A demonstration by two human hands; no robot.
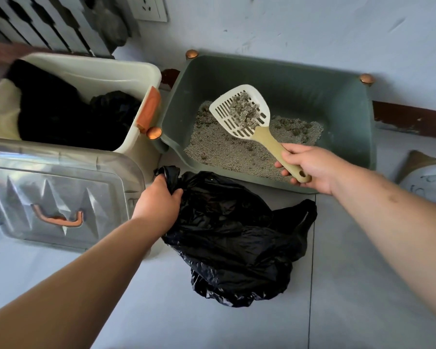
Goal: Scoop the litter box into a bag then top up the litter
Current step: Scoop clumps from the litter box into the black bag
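A dark green litter box [342, 104] stands against the wall, with grey litter [227, 152] and clumps across its floor. My right hand [310, 167] grips the tan handle of a white slotted scoop [239, 112], held above the litter with a grey clump in its head. In front of the box a crumpled black plastic bag [237, 238] lies on the floor. My left hand [159, 205] grips the bag's left edge near its bunched top.
A cream bin [106, 69] with an orange latch holds dark cloth at the left. A clear lidded storage box [56, 192] with an orange handle sits in front of it. A grey-and-tan sack [425, 177] shows at the right edge. Pale floor tiles [363, 285] lie below.
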